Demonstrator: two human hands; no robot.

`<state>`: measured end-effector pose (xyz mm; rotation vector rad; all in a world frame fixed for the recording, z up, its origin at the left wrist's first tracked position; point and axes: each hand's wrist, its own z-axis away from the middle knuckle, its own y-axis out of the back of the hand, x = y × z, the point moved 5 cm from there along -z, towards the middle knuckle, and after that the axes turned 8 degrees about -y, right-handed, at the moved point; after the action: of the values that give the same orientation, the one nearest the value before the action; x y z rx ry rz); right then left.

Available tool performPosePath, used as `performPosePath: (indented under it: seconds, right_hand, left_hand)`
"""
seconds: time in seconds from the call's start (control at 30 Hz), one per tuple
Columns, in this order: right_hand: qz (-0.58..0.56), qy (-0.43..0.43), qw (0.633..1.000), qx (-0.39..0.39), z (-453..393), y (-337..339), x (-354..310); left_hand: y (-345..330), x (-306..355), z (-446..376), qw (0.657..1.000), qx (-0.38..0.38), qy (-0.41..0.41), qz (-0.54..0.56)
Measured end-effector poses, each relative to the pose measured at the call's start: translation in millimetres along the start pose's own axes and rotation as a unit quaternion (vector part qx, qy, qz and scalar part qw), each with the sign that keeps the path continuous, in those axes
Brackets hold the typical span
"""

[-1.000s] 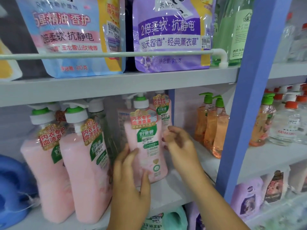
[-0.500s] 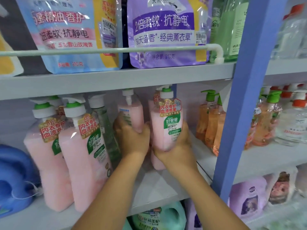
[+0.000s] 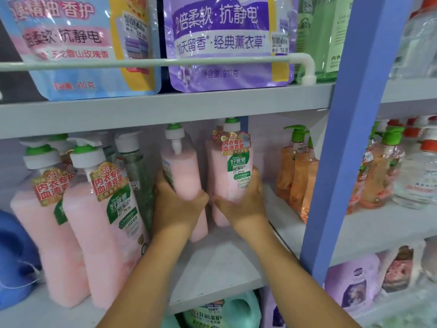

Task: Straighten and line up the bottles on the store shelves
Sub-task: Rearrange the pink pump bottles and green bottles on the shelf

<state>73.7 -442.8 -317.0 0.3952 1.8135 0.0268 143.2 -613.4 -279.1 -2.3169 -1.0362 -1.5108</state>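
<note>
Two pink pump bottles stand side by side deep on the middle shelf [image 3: 220, 263]. My left hand [image 3: 176, 205] is wrapped around the left pink bottle [image 3: 183, 174], whose label faces left. The right pink bottle [image 3: 233, 171] has its green label facing me, and my right hand [image 3: 243, 201] grips its lower half. Both bottles stand nearly upright, close together. Two larger pink pump bottles [image 3: 104, 223] stand at the shelf's front left, with a clear greenish bottle [image 3: 138, 171] behind them.
Orange pump bottles [image 3: 296, 178] stand to the right near a blue upright post [image 3: 340, 147]. Refill pouches [image 3: 222, 39] sit on the upper shelf behind a white rail [image 3: 151, 63]. A blue jug [image 3: 14, 256] is at far left. More bottles fill the neighbouring bay and the shelf below.
My hands went from one bottle near the front to two bottles, one in each. Both bottles now sit further back on the shelf, and the view has closed in.
</note>
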Motion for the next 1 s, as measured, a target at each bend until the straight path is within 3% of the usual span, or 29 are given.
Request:
performPosePath:
  seconds: [0.2,0.37,0.57,0.67,0.73,0.9,0.97,1.0]
  right_hand:
    - [0.014,-0.002,0.999,-0.037,-6,-3,-1]
    - [0.032,-0.001,0.999,-0.031,-4,-4,-2]
    - [-0.101,-0.009,0.995,0.004,40,31,-20]
    - [-0.212,-0.009,0.974,-0.076,78,43,-37]
    - [-0.171,0.011,0.976,-0.134,91,36,-41]
    - [-0.055,0.043,0.998,0.007,89,41,-40]
    - [-0.031,0.048,0.998,0.016,84,46,-37]
    - [-0.014,0.052,0.998,0.014,80,48,-35]
  left_hand:
    - [21,5,39,0.998,-0.057,-0.02,0.026]
    - [32,1,57,0.985,-0.159,-0.014,0.064]
    - [36,1,74,0.978,-0.207,-0.014,0.012]
    - [33,-3,72,0.975,-0.22,-0.009,0.011]
    - [22,-3,71,0.974,-0.224,-0.016,0.016]
    - [-8,10,74,0.958,-0.281,-0.059,-0.015]
    - [3,29,83,0.95,-0.267,-0.158,-0.048]
    - [17,43,89,0.947,-0.223,-0.218,-0.079]
